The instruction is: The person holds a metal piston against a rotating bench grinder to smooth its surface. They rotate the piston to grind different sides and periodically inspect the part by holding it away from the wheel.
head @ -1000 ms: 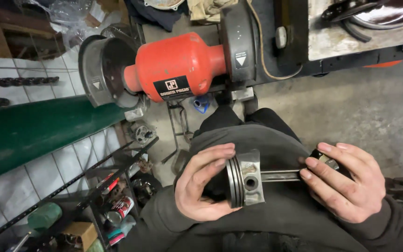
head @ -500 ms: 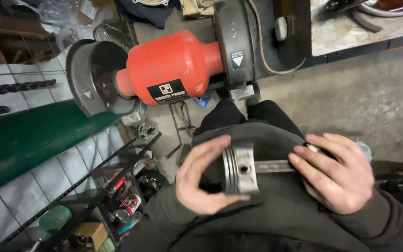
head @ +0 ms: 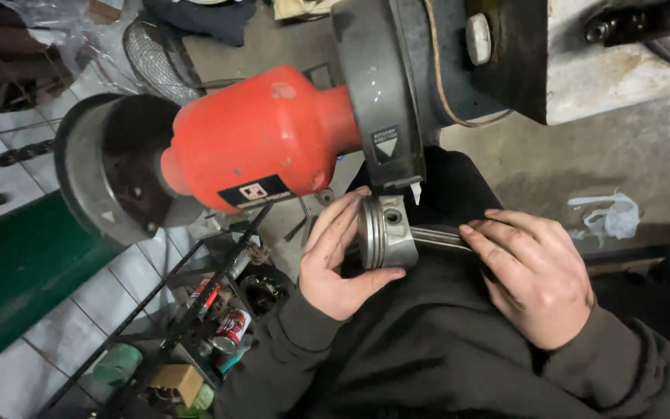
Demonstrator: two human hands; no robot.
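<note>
A grey metal piston (head: 388, 231) with its connecting rod (head: 437, 237) lies across my lap, just below the right wheel guard (head: 378, 93) of a red bench grinder (head: 261, 140). My left hand (head: 336, 260) cups the piston head, thumb under it and fingers over its crown. My right hand (head: 533, 279) grips the rod on the right; the rod's far end is hidden under my fingers. Both hands are grimy, in dark sleeves.
The grinder's left guard (head: 106, 174) faces a green surface (head: 17, 271) and white tiles. A black wire rack (head: 203, 310) with cans and small bottles stands at lower left. A dirty workbench (head: 622, 70) is at top right, and crumpled plastic (head: 610, 217) lies on the concrete floor.
Both hands have lifted the piston and rod up toward the grinder's right guard. The view has moved closer to the grinder.
</note>
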